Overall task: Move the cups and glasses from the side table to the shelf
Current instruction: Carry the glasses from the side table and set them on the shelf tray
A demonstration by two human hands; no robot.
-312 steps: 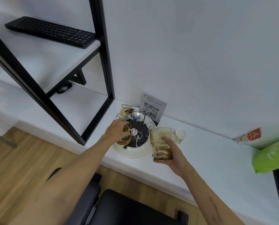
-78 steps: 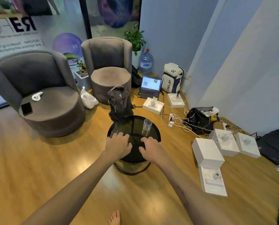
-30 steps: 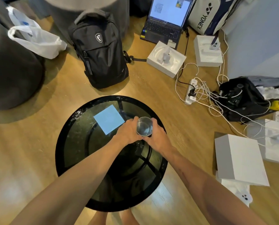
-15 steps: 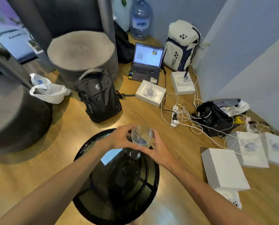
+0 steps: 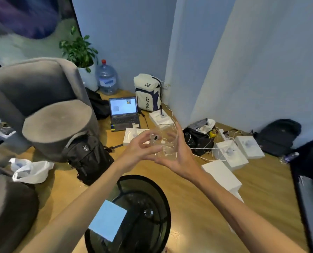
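glass (image 5: 164, 145): clear, tilted, held up above and beyond the round counter (image 5: 157, 196) | left hand (image 5: 137, 150): fingers curled round its left side | right hand (image 5: 179, 155): cups its right side (fingers upward) | backpack (image 5: 87, 157): left of counter, on floor

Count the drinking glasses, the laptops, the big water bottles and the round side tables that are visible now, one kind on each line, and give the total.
glass: 1, held by the left hand and the right hand
laptop: 1
big water bottle: 1
round side table: 1
Total: 4
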